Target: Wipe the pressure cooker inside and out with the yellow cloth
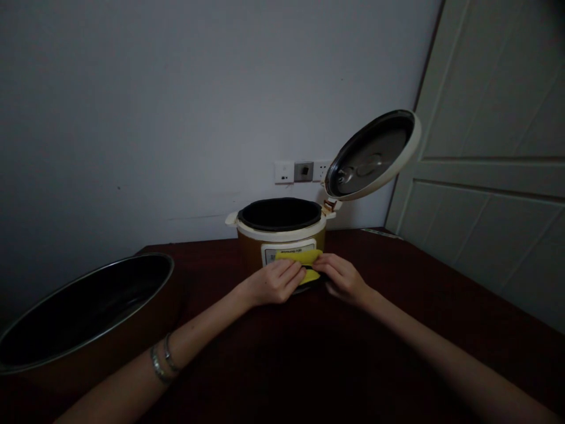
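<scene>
My left hand point(278, 281) and my right hand point(343, 277) both grip a bright yellow piece point(301, 257), thin and folded, with a dark strip between its folds. Whether it is cloth or a packet I cannot tell. Its right end is pinched in my right hand, while my left hand's fingers curl over its lower left part. Directly behind it stands an electric cooker point(282, 234), brown with a cream rim. The yellow piece covers part of its control panel point(269, 253). The cooker's round lid point(373, 165) is raised at the right on its hinge.
A large brown pot point(171, 294) with a dark inside and a metal rim stands at the left, near my left forearm. Wall sockets point(303, 171) sit behind the cooker. The dark red table point(410, 294) reaches a pale panelled door point(494, 229) at the right.
</scene>
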